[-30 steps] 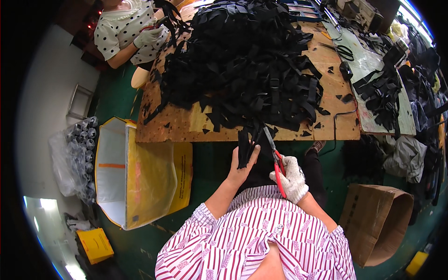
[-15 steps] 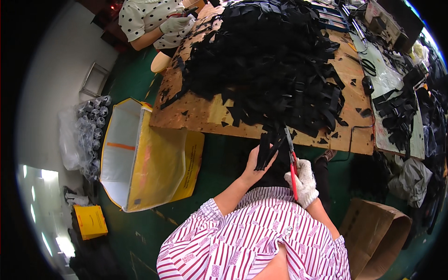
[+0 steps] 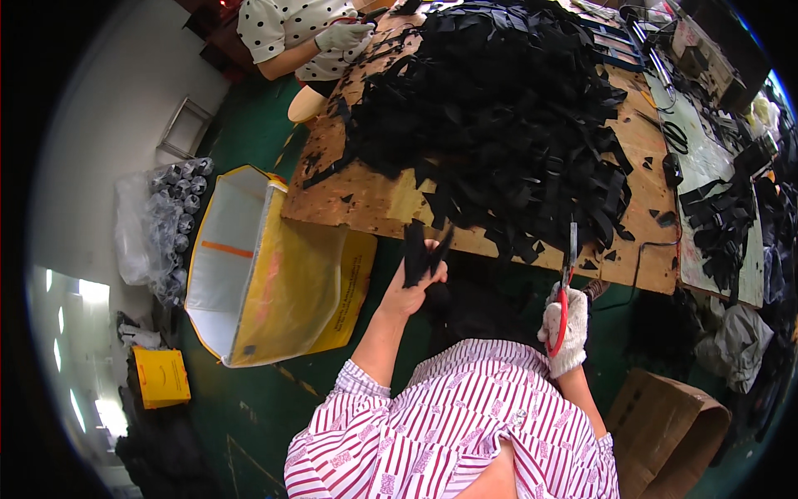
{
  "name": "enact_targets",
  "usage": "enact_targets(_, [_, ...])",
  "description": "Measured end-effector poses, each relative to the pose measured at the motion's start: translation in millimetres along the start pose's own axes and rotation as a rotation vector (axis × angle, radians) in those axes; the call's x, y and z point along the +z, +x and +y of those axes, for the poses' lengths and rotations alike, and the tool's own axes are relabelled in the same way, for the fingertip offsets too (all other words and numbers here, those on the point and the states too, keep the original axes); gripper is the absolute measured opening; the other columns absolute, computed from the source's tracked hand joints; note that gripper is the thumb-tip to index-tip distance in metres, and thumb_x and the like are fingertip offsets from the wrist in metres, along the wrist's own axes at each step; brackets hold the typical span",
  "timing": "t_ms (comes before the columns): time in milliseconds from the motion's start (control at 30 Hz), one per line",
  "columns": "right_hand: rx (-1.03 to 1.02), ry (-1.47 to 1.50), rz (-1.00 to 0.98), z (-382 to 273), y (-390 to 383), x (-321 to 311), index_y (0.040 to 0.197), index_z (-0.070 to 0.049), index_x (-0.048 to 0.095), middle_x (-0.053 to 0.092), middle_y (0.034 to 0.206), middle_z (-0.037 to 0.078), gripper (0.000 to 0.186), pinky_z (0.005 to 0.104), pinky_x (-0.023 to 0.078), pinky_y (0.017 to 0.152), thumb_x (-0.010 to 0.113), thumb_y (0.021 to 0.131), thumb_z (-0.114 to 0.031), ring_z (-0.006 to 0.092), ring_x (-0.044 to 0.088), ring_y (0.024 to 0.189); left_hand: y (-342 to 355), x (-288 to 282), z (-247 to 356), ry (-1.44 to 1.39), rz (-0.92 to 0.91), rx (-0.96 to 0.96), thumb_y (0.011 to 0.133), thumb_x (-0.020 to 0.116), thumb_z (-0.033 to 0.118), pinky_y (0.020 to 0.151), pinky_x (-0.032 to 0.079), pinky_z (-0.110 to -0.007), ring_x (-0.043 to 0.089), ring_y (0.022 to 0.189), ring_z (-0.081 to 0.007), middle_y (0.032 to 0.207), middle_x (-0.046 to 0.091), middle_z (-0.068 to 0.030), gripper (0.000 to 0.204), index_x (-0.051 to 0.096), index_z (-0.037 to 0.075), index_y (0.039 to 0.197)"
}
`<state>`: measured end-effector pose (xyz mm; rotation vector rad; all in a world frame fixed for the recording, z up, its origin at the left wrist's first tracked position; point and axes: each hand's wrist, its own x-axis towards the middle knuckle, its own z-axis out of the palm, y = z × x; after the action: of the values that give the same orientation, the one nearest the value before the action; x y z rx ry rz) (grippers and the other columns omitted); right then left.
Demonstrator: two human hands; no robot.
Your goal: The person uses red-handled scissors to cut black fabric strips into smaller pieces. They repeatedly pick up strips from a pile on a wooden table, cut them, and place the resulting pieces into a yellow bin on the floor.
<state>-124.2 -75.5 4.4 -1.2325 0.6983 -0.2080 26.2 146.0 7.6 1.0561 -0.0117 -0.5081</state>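
Observation:
My bare left hand [image 3: 421, 273] is closed around a few black fabric strips [image 3: 413, 252], held up just off the near edge of the wooden table. In my gloved right hand [image 3: 566, 329] is a pair of scissors [image 3: 563, 309] with red handles, its blades pointing away from me over the table edge. The two hands are well apart. Beyond them a large heap of black strap pieces [image 3: 507, 108] covers most of the table [image 3: 378, 202].
On my left stands a yellow bin [image 3: 278, 287] with a pale inside. A co-worker's gloved hand [image 3: 345, 35] is at the far left corner. Black-handled scissors [image 3: 674, 135] lie at the right. A cardboard box [image 3: 661, 428] is on the floor, lower right.
My left hand has moved left with the strips, away from the scissors and the heap. My right hand has shifted right with the scissors. The whole view has turned slightly.

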Motion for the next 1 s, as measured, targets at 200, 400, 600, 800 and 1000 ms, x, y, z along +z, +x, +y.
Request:
enact_targets(200, [-0.006, -0.034, -0.021, -2, -1, -2, 0.105, -0.002, 0.043, 0.047, 0.073, 0.003, 0.027, 0.0187, 0.039, 0.035, 0.052, 0.081, -0.013, 0.0077, 0.041, 0.041, 60, 21, 59, 1.056, 0.08, 0.605, 0.078, 0.056, -0.005, 0.07, 0.047, -0.025, 0.061, 0.074, -0.0198, 0.08, 0.061, -0.0083, 0.015, 0.059, -0.003, 0.093])
enact_targets(400, [-0.001, -0.008, -0.05, 0, -5, -3, 0.105, -0.003, 0.042, 0.047, 0.073, 0.002, 0.028, 0.0184, 0.039, 0.037, 0.055, 0.083, -0.013, 0.0064, 0.042, 0.043, 151, -16, 39, 1.509, -0.018, 0.695, 0.068, 0.068, 0.008, 0.089, 0.04, -0.04, 0.051, 0.107, -0.0296, 0.11, 0.054, -0.0095, 0.051, 0.055, 0.009, 0.117])
enact_targets(600, [-0.017, 0.03, -0.042, -4, -4, -9, 0.107, -0.002, 0.041, 0.048, 0.075, 0.002, 0.029, 0.0176, 0.039, 0.04, 0.057, 0.084, -0.01, 0.0049, 0.043, 0.044, 163, -11, 53, 2.091, -0.196, 0.336, 0.076, 0.066, 0.027, 0.09, 0.033, -0.052, 0.047, 0.113, -0.028, 0.117, 0.055, -0.0079, 0.045, 0.057, 0.016, 0.119])
enact_targets(800, [-0.002, -0.02, -0.044, 1, -2, -5, 0.106, -0.004, 0.041, 0.048, 0.072, 0.001, 0.029, 0.0182, 0.04, 0.042, 0.059, 0.084, -0.01, 0.0046, 0.043, 0.045, 165, -32, 60, 1.813, -0.437, 0.274, 0.071, 0.068, 0.016, 0.08, 0.047, -0.045, 0.056, 0.099, -0.0386, 0.101, 0.063, -0.0174, 0.042, 0.058, 0.01, 0.112])
enact_targets(1000, [0.0, -0.024, -0.052, -3, -7, -6, 0.107, -0.005, 0.042, 0.049, 0.074, 0.001, 0.03, 0.0184, 0.041, 0.044, 0.06, 0.084, -0.009, 0.0048, 0.044, 0.047, 152, -68, 61, 1.067, -0.446, 0.067, 0.083, 0.063, 0.002, 0.075, 0.05, -0.028, 0.063, 0.077, -0.0174, 0.086, 0.065, -0.0091, 0.023, 0.057, -0.001, 0.105])
